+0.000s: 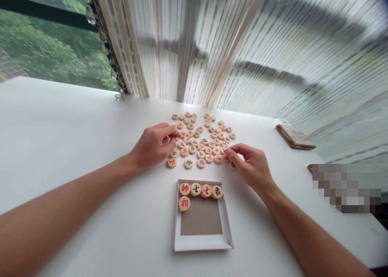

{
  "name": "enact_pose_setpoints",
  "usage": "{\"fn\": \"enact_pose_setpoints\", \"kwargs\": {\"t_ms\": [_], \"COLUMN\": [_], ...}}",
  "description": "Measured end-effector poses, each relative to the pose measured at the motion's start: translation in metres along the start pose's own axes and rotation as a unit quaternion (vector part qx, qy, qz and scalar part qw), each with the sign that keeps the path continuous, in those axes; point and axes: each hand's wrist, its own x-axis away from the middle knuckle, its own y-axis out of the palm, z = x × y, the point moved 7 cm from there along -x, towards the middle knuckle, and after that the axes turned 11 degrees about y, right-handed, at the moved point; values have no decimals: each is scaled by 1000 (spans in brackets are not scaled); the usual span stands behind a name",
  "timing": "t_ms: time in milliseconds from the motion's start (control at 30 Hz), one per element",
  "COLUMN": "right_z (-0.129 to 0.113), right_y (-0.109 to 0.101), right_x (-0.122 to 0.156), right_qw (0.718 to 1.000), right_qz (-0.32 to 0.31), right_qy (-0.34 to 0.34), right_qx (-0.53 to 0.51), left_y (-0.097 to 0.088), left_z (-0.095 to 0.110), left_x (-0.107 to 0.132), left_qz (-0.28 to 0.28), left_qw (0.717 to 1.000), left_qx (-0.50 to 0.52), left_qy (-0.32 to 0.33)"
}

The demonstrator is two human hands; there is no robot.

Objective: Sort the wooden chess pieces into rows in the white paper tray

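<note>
Several round wooden chess pieces (201,141) with red or black characters lie scattered on the white table (60,139). My left hand (153,145) rests at the left edge of the pile, fingers curled and pinched on a piece. At the pile's right edge, my right hand (251,166) pinches a piece between thumb and fingers. Close in front of me sits a shallow white box (224,224) with a brown bottom; several pieces (200,190) are lined along its far side, one more (184,203) below them.
A brown box lid (295,137) lies at the far right of the table. A blurred object (345,186) sits at the right edge. Striped blinds (242,47) and a window with greenery (45,47) stand behind the table.
</note>
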Motion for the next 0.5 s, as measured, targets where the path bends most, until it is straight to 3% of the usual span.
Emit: {"fn": "enact_pose_setpoints", "kwargs": {"t_ms": [500], "right_z": [-2], "right_y": [-1], "right_x": [0], "right_qw": [1000], "right_qz": [6], "right_qy": [-12], "right_qx": [12], "left_y": [1], "left_z": [-1], "left_x": [0], "left_qz": [-4], "left_qw": [1000], "left_qx": [-1], "left_qy": [2]}}
